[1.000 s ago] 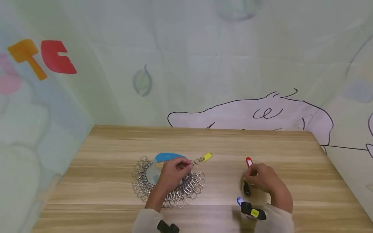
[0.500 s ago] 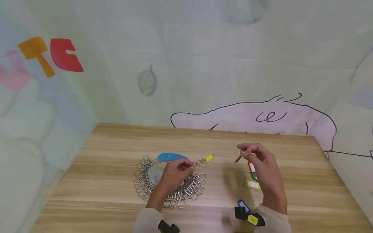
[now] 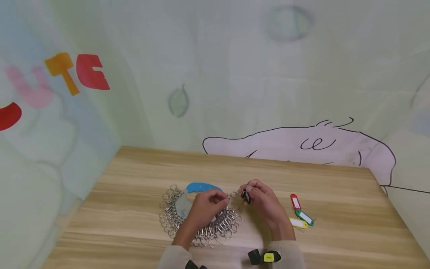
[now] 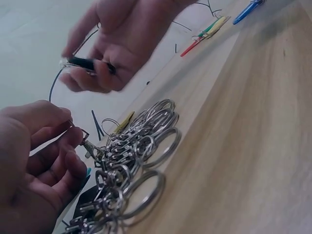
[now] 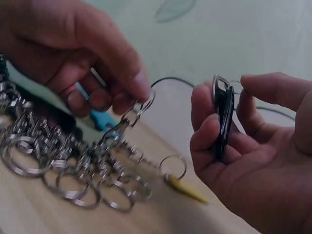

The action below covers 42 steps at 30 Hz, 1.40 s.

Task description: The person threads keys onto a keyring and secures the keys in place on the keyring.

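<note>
My left hand (image 3: 206, 209) pinches a split key ring (image 5: 146, 103) between thumb and fingertips. That ring hangs from a metal clasp in the large bunch of key rings (image 3: 220, 226) on the table. My right hand (image 3: 265, 205) is raised close beside it, holding a black key tag (image 5: 224, 122) in curled fingers. Thumb and forefinger are at the thin ring (image 5: 236, 87) on the tag's top end. The two hands are apart, with a small gap between the rings. A yellow key tag (image 5: 185, 189) hangs from another ring of the bunch.
A blue handle (image 3: 203, 186) lies behind the bunch. To the right on the wooden table (image 3: 352, 224) lie a red tag (image 3: 295, 201), a green tag (image 3: 305, 218) and another yellow tag (image 3: 298, 223). A blue tag (image 4: 247, 12) shows in the left wrist view.
My right hand has picked up the black key tag, lifted it off the table and brought it left to my left hand. The left hand keeps its pinch on the ring.
</note>
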Tool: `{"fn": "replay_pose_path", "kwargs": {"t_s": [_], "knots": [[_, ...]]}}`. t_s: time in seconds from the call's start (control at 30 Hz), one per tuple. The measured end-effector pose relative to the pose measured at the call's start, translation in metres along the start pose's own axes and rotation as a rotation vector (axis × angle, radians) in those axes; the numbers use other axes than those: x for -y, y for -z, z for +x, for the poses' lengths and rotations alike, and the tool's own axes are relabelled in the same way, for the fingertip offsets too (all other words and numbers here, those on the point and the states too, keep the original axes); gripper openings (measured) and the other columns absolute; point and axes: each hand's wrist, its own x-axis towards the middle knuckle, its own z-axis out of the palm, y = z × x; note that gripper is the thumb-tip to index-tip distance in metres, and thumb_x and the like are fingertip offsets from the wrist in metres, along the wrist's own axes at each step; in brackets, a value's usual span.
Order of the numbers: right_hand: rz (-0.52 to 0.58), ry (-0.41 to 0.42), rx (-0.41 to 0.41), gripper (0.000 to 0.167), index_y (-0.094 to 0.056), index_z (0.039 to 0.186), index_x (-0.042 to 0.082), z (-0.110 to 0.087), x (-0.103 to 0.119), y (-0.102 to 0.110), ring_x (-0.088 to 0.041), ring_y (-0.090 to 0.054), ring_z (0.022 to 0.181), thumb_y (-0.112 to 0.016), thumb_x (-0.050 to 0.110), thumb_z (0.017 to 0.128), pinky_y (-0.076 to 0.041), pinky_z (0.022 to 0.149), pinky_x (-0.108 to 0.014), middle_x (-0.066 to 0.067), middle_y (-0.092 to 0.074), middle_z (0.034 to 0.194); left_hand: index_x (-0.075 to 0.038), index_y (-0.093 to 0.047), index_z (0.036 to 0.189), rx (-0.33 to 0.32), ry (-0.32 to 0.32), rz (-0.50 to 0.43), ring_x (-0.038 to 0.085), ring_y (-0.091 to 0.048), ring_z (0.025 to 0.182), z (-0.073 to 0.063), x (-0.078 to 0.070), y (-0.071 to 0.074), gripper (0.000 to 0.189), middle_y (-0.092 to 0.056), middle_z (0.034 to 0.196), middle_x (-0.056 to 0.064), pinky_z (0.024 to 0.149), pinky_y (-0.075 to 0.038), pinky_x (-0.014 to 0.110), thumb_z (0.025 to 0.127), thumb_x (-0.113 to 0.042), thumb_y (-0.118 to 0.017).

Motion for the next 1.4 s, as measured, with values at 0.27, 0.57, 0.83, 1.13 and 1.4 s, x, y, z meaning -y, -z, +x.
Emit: {"fn": "replay_pose_path", "kwargs": {"t_s": [0.27,0.57,0.83,1.13,1.4], "knots": [[-0.014,0.032,0.210,0.006,-0.054,0.098,0.002,0.005,-0.030,0.008,-0.022,-0.059,0.086,-0.053,0.005,0.103,-0.047,0.071,-0.029,-0.014,-0.067,0.099,-0.011,-0.073,0.093,0.008,-0.065,0.041,0.015,-0.063,0.072,0.001,0.003,-0.003,0.005,-0.067,0.081,-0.005,0.063,-0.054,0.030,0.091,-0.015,-0.075],[-0.153,0.017,0.154,0.021,-0.060,0.101,-0.007,0.005,-0.034,0.003,-0.015,-0.055,0.064,-0.060,0.014,0.101,-0.045,0.057,-0.024,-0.011,-0.064,0.082,-0.010,-0.072,0.096,0.014,-0.100,0.067,0.015,-0.063,0.078,0.001,0.002,-0.005,0.005,-0.068,0.085,-0.005,0.071,-0.053,0.031,0.094,-0.014,-0.072],[-0.291,0.042,0.117,0.024,-0.062,0.100,-0.009,0.009,-0.036,0.001,-0.014,-0.050,0.059,-0.061,0.015,0.101,-0.038,0.051,-0.023,-0.009,-0.059,0.075,-0.013,-0.070,0.098,0.032,-0.084,0.087,0.015,-0.061,0.079,0.001,0.003,-0.004,0.006,-0.065,0.086,-0.008,0.072,-0.051,0.032,0.096,-0.019,-0.068],[-0.308,0.100,0.088,0.011,-0.063,0.095,-0.002,0.009,-0.036,-0.001,-0.014,-0.051,0.059,-0.068,0.007,0.095,-0.038,0.050,-0.022,-0.009,-0.061,0.074,-0.015,-0.069,0.098,0.044,-0.088,0.077,0.015,-0.060,0.081,0.003,0.004,-0.005,0.006,-0.065,0.087,-0.007,0.072,-0.050,0.032,0.098,-0.021,-0.066],[-0.315,0.131,0.069,0.022,-0.069,0.088,0.014,0.008,-0.036,-0.004,-0.014,-0.051,0.057,-0.063,-0.005,0.095,-0.039,0.050,-0.023,-0.010,-0.061,0.074,-0.015,-0.069,0.100,0.076,-0.052,0.076,0.015,-0.060,0.082,0.001,0.003,-0.004,0.010,-0.065,0.089,-0.006,0.072,-0.050,0.033,0.099,-0.025,-0.064]]}}
